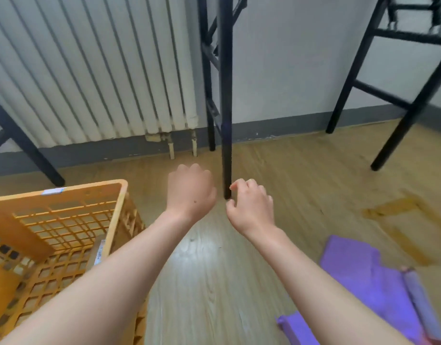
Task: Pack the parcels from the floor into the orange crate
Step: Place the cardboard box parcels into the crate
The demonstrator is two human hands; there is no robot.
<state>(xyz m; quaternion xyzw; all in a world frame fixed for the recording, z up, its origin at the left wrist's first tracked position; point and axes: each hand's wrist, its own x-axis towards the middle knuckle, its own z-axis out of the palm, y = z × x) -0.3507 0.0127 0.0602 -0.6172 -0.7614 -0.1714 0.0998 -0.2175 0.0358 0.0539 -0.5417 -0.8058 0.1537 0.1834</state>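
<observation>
The orange crate (122, 192) stands on the wooden floor at the lower left, with a brown parcel (96, 252) bearing a white label leaning inside it against the right wall. Purple parcels (364, 277) lie on the floor at the lower right, partly under my right forearm. My left hand (190, 191) hovers over the floor just right of the crate, fingers curled in, holding nothing. My right hand (251, 205) hangs beside it with fingers loosely bent and apart, empty.
A black table leg (226, 120) stands directly beyond my hands. More black frame legs (398, 135) rise at the right and far left. A white radiator (89, 70) lines the wall. Yellow tape marks (393, 210) show on the floor at right.
</observation>
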